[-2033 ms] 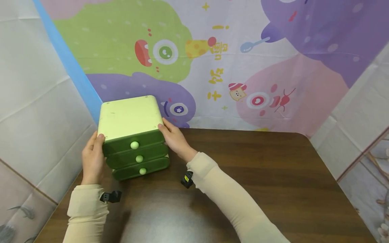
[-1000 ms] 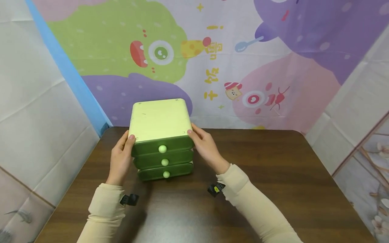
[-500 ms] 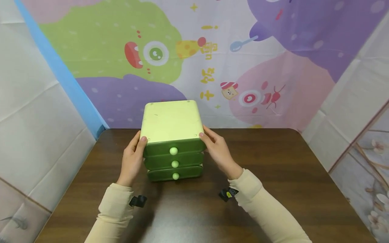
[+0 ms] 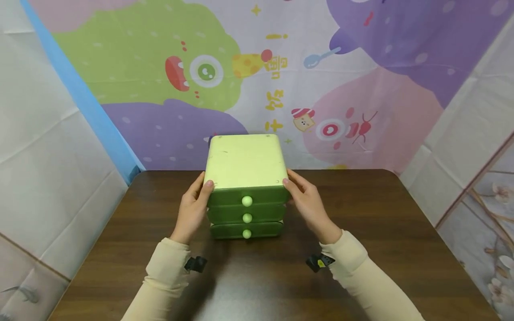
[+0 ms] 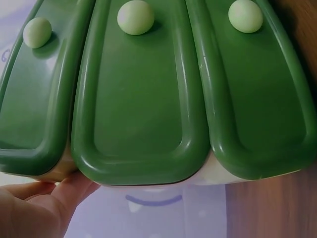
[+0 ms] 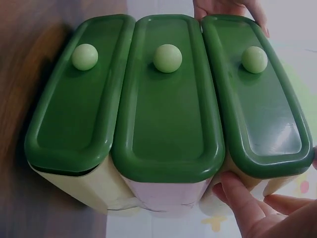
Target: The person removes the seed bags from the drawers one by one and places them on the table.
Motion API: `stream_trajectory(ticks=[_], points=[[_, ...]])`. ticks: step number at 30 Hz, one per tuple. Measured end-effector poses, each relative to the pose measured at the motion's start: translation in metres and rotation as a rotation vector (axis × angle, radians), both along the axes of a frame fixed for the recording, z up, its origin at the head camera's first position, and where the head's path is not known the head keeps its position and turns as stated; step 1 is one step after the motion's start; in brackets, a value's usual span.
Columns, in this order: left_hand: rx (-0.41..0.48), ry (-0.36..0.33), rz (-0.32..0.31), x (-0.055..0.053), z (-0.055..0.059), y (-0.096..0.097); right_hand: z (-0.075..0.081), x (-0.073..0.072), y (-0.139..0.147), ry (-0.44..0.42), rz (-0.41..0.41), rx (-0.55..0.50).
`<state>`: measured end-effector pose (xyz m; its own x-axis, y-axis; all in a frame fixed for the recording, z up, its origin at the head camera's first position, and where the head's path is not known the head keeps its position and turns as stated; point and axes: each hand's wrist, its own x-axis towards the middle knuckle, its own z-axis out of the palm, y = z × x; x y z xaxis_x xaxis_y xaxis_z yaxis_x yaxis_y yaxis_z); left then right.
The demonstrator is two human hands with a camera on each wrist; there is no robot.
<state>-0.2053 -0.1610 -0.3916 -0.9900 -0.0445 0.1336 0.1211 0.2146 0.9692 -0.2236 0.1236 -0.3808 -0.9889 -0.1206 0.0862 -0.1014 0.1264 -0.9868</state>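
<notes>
Gripping the mini drawer chest [image 4: 248, 160] from both sides, with the left hand [image 4: 192, 209] and the right hand [image 4: 311, 206] each bent around a flank, and with thumbs pressed near the front corners of the cream top. Kept upright, front turned squarely toward the wearer, toward the far side of the wood-grain table [image 4: 373, 249] and slightly left of its middle; cannot tell for sure whether resting fully on the tabletop. Looking well along, to judge from the squared front and near-central spot; apparently left, only a final settling and the loosening of both hands. Seen in place in the chest, counting from the top: three dark green drawers [image 4: 267, 195], with a slim dark gap at the right end of the lowest. Fitted with three pale green ball knobs [image 4: 246, 201], one per drawer. Counting farther out: two cream sleeves [image 4: 166, 265], two black wrist cameras [image 4: 196, 264], one table, one cartoon-monster backdrop [image 4: 361, 53] behind. Counting altogether, as far as visible, just one chest and two hands upon it.
</notes>
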Motion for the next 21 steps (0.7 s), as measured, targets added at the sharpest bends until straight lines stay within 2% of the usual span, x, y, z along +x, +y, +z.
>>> stream_trajectory(ticks=[10, 21], points=[[0.043, 0.001, -0.057, -0.005, 0.001, 0.023, 0.002, 0.005, 0.025, -0.01, -0.059, 0.029], [0.043, 0.018, -0.084, -0.008, 0.001, 0.045, 0.003, 0.013, 0.05, -0.027, -0.076, 0.031]])
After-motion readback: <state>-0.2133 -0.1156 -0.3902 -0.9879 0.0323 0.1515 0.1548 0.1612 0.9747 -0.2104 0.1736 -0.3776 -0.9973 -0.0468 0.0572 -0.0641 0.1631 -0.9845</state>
